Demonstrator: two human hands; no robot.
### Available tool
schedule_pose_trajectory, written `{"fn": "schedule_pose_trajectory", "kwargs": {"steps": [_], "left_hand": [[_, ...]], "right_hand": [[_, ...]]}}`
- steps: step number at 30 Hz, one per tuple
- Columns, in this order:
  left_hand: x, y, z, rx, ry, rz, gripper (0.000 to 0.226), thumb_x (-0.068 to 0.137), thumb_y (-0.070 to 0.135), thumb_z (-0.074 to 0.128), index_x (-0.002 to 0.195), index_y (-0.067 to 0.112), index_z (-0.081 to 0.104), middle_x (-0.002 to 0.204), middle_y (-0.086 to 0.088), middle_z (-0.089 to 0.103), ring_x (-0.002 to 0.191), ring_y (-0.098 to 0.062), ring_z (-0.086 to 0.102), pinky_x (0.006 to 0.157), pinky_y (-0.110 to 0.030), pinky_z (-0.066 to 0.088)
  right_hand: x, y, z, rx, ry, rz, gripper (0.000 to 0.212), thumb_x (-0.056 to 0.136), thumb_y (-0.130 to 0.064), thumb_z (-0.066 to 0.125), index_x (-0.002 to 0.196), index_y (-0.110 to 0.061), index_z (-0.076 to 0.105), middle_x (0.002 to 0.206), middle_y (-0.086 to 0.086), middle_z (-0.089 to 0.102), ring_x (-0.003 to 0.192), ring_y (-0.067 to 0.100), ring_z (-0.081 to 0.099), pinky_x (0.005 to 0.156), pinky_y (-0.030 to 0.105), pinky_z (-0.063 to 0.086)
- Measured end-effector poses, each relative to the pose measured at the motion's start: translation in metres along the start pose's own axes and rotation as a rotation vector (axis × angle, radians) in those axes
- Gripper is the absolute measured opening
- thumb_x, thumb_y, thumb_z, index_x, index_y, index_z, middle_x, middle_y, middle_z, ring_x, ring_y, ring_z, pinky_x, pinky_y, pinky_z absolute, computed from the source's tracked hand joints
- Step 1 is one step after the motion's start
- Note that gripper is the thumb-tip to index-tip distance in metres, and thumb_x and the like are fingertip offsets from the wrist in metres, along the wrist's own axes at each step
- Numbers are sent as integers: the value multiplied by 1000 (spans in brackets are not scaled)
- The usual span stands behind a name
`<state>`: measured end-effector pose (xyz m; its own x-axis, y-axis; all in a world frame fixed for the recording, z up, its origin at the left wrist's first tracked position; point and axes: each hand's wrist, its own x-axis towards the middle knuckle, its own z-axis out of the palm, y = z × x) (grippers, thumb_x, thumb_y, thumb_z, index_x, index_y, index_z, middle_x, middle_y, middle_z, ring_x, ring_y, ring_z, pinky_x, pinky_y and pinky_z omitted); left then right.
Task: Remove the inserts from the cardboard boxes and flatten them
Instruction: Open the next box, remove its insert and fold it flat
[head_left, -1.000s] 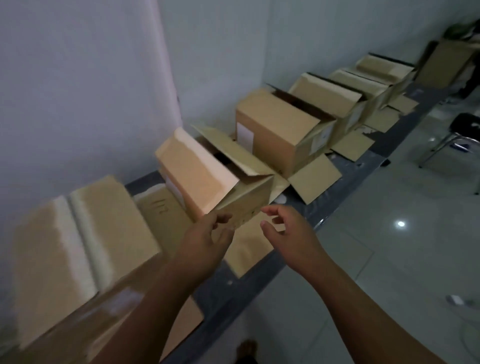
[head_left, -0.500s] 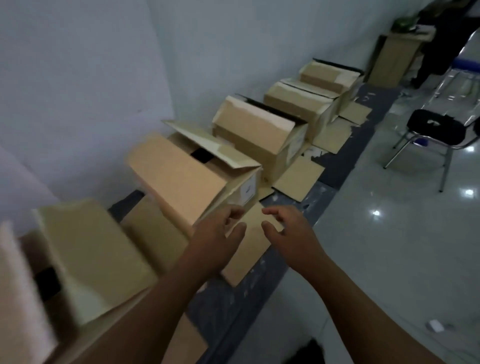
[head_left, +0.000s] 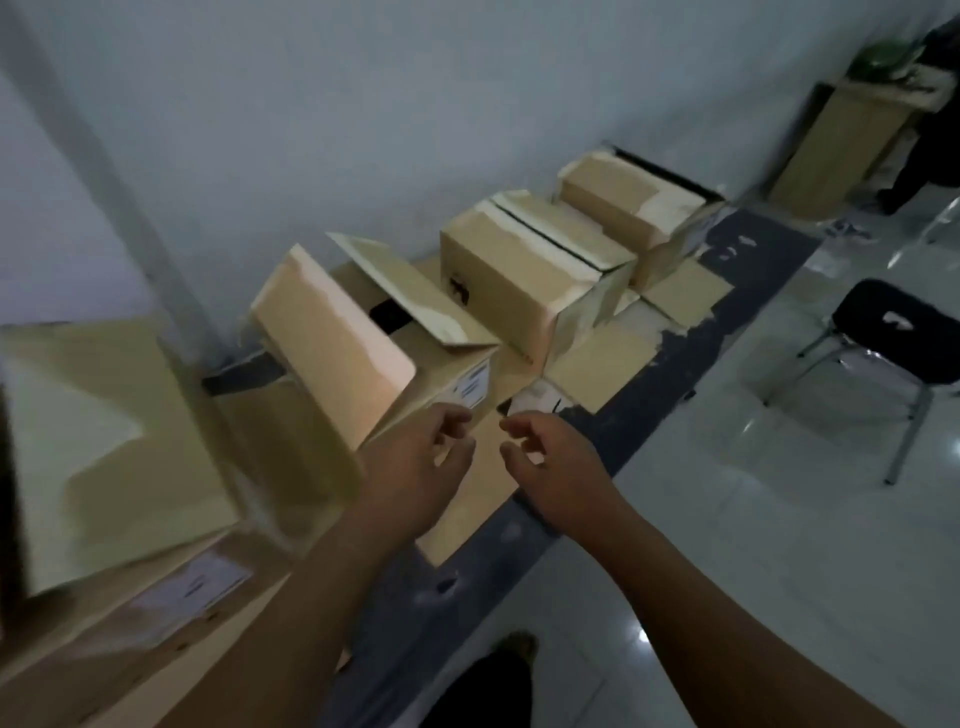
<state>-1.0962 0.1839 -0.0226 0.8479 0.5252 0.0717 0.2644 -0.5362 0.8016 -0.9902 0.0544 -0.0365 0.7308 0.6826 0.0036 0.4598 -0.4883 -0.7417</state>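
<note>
hovering near open box (head_left: 436, 379), left hand (head_left: 421, 462) and right hand (head_left: 550, 467) loosely curled, seemingly holding nothing

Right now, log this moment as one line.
left hand: open, empty | right hand: open, empty | box: flaps open, just beyond both hands | step: box not yet gripped

Cardboard boxes (head_left: 332, 338) stand in a row on the bench (head_left: 753, 249) against the wall (head_left: 363, 104), from 8 o'clock to 1 o'clock. Flat sheets (head_left: 602, 364) lie before them at the bench's edge. A chair (head_left: 893, 332) stands on the floor (head_left: 727, 519) at 3 o'clock.
</note>
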Motion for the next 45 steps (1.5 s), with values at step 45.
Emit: {"fn": "schedule_pose_trajectory", "kwargs": {"steps": [45], "left_hand": [[671, 172, 369, 535, -51, -320, 47, 101, 25, 31, 140, 52, 32, 161, -1, -8, 146, -36, -8, 118, -55, 3]], "right_hand": [[642, 354, -390, -463, -461, -433, 26, 93, -47, 47, 113, -42, 63, 151, -2, 26, 138, 26, 16, 109, 46, 25]]}}
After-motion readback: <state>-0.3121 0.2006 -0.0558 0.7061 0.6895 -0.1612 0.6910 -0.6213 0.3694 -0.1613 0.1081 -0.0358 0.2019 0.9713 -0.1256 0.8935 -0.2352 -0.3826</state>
